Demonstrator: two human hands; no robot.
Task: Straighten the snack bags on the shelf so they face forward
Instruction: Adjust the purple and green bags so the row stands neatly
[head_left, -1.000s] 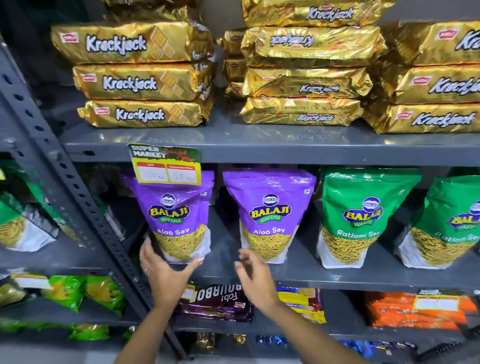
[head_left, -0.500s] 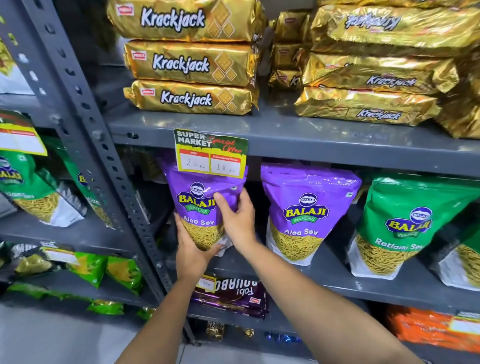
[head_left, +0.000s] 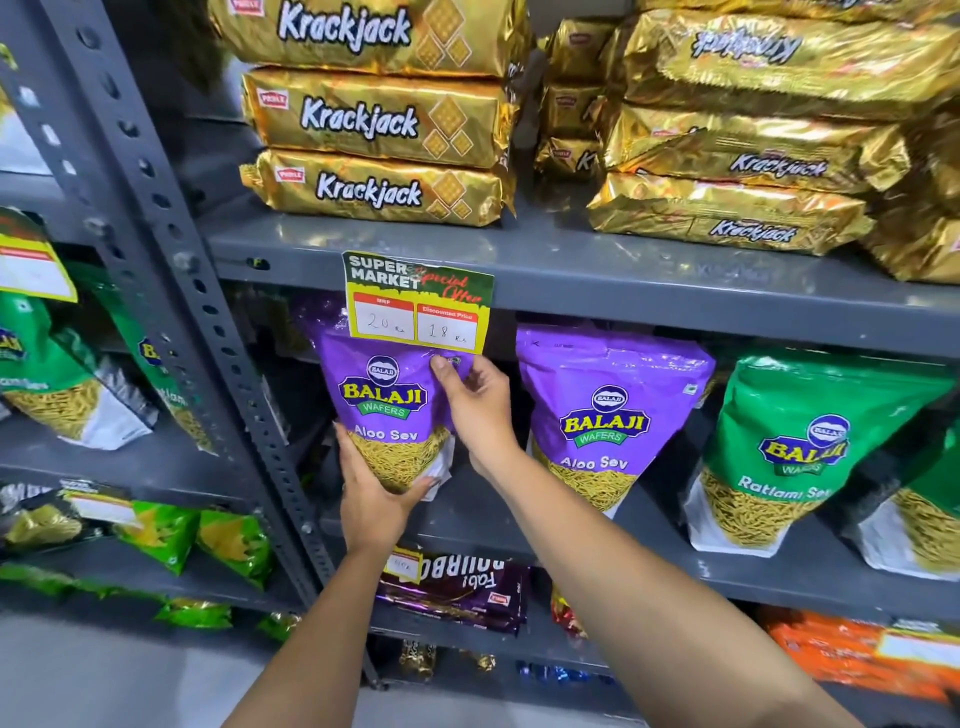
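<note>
A purple Balaji Aloo Sev bag (head_left: 382, 405) stands on the grey middle shelf (head_left: 675, 566), its front facing me. My left hand (head_left: 376, 499) cups its bottom edge from below. My right hand (head_left: 475, 410) grips its upper right side, fingers wrapped around the edge. A second purple Aloo Sev bag (head_left: 605, 421) stands to the right, leaning back. Further right stand a green Ratlami Sev bag (head_left: 800, 452) and part of another at the frame's edge. A yellow price tag (head_left: 418, 304) hangs over the held bag's top.
Gold Krackjack packs (head_left: 374, 119) are stacked on the shelf above. A grey perforated upright (head_left: 171, 291) stands left of the held bag, with green bags (head_left: 47, 374) beyond it. Dark biscuit packs (head_left: 457, 587) and orange packs (head_left: 852, 654) lie on the lower shelf.
Both hands rose from the shelf's front edge to the left purple bag and took hold of it. My view moved closer and shifted left.
</note>
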